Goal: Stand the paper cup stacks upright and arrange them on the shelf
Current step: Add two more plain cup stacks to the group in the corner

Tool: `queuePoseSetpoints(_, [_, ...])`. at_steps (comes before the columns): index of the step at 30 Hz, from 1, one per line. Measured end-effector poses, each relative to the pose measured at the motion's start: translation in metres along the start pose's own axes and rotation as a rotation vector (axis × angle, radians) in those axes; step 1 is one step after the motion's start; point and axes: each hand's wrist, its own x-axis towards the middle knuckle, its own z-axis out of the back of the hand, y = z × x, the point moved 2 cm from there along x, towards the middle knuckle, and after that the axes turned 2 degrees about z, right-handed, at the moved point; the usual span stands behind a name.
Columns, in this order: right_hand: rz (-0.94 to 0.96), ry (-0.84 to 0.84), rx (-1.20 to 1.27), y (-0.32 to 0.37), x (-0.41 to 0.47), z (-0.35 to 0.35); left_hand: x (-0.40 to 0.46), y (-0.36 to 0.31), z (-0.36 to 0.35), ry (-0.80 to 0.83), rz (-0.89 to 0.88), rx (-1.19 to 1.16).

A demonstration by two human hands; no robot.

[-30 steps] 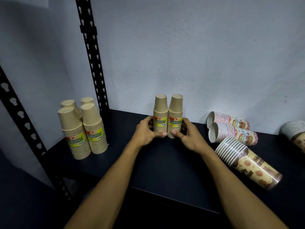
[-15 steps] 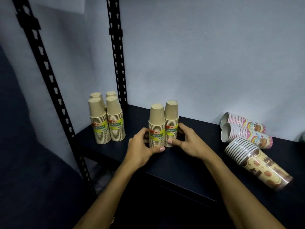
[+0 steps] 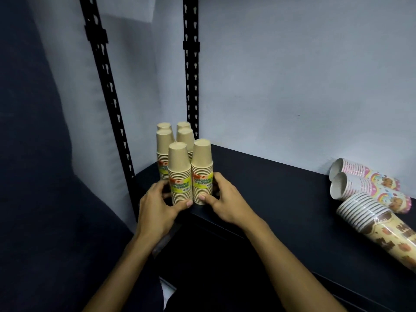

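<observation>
Brown paper cup stacks [image 3: 190, 176], two upright with yellow labels, stand at the dark shelf [image 3: 281, 188] front corner. Left hand [image 3: 157, 206] and right hand [image 3: 221, 200] clamp them together, probably to join the four stacks [image 3: 174, 137] behind.

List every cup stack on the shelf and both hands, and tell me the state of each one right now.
Two front kraft stacks: upright, side by side, held.
Four rear kraft stacks: upright, clustered in the corner.
Two pink stacks: lying on their sides.
Brown-patterned stack: lying on its side.
Left hand: grips the left front stack.
Right hand: grips the right front stack.
</observation>
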Motion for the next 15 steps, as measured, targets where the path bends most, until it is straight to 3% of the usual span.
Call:
queuePoseSetpoints(9, [0.012, -0.011, -0.07, 0.002, 0.017, -0.018, 0.016, 0.021, 0.01, -0.091, 0.022, 0.031])
queuePoseSetpoints(15, [-0.012, -0.002, -0.083, 0.001, 0.029, -0.022, 0.023, 0.028, 0.011, -0.045, 0.046, -0.023])
